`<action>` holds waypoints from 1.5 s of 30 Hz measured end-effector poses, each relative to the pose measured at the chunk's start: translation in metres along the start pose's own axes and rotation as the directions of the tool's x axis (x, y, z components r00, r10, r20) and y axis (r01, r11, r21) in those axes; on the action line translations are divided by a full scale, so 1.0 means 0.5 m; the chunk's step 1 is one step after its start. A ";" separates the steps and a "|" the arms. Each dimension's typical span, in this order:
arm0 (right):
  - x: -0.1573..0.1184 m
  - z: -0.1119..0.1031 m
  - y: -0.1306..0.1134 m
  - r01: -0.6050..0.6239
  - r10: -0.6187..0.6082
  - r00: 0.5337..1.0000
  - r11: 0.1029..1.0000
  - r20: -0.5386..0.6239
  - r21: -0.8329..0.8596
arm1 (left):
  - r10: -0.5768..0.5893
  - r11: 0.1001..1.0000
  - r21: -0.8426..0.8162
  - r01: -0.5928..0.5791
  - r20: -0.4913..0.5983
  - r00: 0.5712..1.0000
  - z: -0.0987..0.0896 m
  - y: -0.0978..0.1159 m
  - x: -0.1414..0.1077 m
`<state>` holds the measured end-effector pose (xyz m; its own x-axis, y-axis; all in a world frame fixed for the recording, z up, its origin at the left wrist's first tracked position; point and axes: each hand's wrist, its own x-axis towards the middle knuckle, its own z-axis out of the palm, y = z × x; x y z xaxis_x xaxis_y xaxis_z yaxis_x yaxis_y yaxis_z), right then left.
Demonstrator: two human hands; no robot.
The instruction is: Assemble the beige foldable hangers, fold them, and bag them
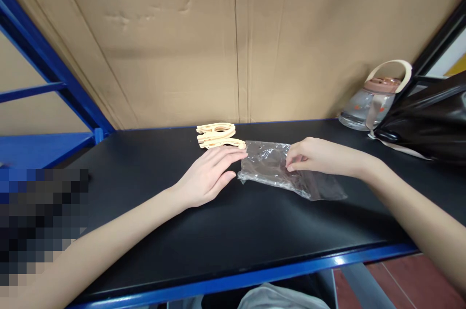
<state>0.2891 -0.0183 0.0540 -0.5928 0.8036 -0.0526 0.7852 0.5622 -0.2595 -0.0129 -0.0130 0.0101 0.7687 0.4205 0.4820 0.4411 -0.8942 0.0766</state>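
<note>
A clear plastic bag (269,166) lies flat and crinkled on the black tabletop. My right hand (304,154) is over its right part, fingers curled and pressed down at the plastic; whether they pinch it is too small to tell. Just left of the bag, my left hand (213,173) rests palm down with its fingers stretched out, the fingertips near the bag's upper left corner. Right behind those fingers sit several cream-coloured plastic pieces (217,130), stacked close together; the nearest one touches or nearly touches my left fingers.
A clear bottle (369,103) with a pink lid and cream handle stands at the back right, beside a black bag (429,115). Cardboard (174,47) closes off the back. A blue metal frame (69,90) rises at the left. The table's blue front edge (240,280) runs near my body.
</note>
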 end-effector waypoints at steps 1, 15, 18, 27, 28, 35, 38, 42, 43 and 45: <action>0.000 0.000 -0.001 0.026 -0.027 1.000 0.999 0.014 0.036 | -0.005 1.000 -0.027 0.004 -0.022 1.000 -0.002 0.000 -0.001; 0.001 0.012 -0.019 0.092 -0.091 0.996 0.995 -0.012 0.029 | -0.201 0.923 -0.304 0.236 0.141 0.969 -0.002 0.032 0.000; 0.001 0.009 -0.017 0.064 -0.064 0.998 0.998 -0.014 0.023 | -0.104 0.985 -0.124 0.121 0.131 0.986 -0.008 0.033 0.001; -0.022 -0.007 -0.005 -0.002 0.003 0.993 1.000 0.119 -0.007 | -0.070 0.997 -0.018 0.080 0.335 0.940 0.003 0.013 -0.007; -0.024 -0.008 -0.004 -0.005 0.008 0.991 1.000 0.136 -0.019 | -0.072 0.997 -0.007 0.079 0.350 0.934 0.003 0.017 -0.007; -0.020 -0.006 -0.023 0.027 -0.021 0.979 0.999 0.205 -0.027 | -0.086 0.980 0.198 0.014 0.361 0.929 -0.022 0.052 -0.001; -0.018 0.001 -0.031 0.065 -0.086 0.968 0.994 0.238 0.093 | -0.075 0.967 0.255 -0.011 0.327 0.942 -0.026 0.053 -0.001; -0.014 0.014 -0.035 0.136 -0.186 0.961 0.962 0.205 0.235 | -0.083 0.980 0.198 0.026 0.284 0.955 -0.017 0.040 0.000; -0.011 0.018 -0.036 0.154 -0.202 0.962 0.958 0.186 0.242 | -0.101 0.985 0.162 0.056 0.282 0.954 -0.014 0.037 0.000; -0.003 0.030 -0.040 0.191 -0.228 0.961 0.956 0.154 0.223 | -0.141 0.989 0.086 0.121 0.299 0.944 -0.009 0.032 0.000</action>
<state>0.2719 -0.0337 0.0448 -0.7765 0.6145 -0.1396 0.5973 0.6472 -0.4736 -0.0077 -0.0278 0.0151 0.8015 0.5691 0.1834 0.5689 -0.8203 0.0592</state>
